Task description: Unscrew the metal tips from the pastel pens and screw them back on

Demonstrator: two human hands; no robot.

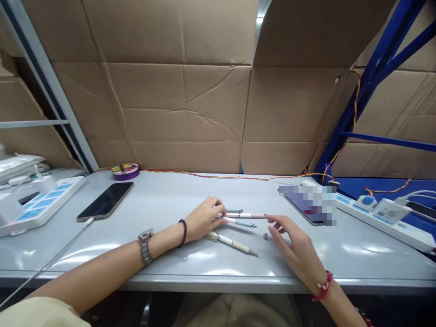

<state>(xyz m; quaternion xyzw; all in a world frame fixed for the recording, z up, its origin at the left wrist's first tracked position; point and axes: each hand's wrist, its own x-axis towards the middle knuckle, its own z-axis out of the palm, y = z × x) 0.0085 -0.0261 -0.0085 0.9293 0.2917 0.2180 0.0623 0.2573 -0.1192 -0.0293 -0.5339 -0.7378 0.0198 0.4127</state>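
My left hand is closed over the left ends of several pens on the grey table. Its thumb lies by a light blue and white pen. Just behind that are a pink and white pen and a pen with a silvery end. Which of them the fingers grip is partly hidden. A cream pen with a metal tip lies in front, pointing right. My right hand hovers with thumb and fingers apart, fingertips close to the pink pen's right end. A small grey pointed piece is beside its thumb.
A dark phone with a white cable lies left, another phone right. Power strips flank the table. A purple-edged tape roll and thin wires run along the cardboard wall.
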